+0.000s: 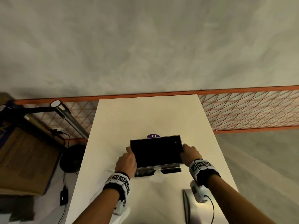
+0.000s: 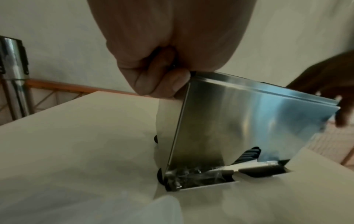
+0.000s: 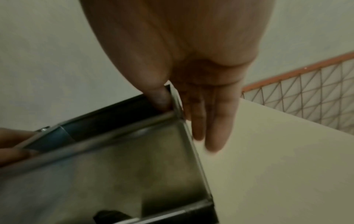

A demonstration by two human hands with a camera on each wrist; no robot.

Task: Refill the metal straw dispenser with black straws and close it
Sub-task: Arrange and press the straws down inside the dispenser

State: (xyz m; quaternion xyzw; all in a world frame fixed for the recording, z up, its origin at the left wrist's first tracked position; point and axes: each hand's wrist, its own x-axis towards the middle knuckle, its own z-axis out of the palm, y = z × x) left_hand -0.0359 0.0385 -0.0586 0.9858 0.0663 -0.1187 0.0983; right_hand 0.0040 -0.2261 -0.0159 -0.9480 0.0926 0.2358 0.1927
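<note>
The metal straw dispenser stands on the white table with its top open and a dark inside. My left hand grips its left end at the top rim with curled fingers. My right hand pinches the right wall, thumb inside the rim and fingers down the outside. Black straws show in the cut-out low on the front, above the tray. A flat metal lid lies near the table's front right, partly behind my right wrist.
A purple object peeks out behind the dispenser. An orange wire-mesh barrier runs along the table's far end. A metal tube lamp, a round black base and a cardboard box are left of the table.
</note>
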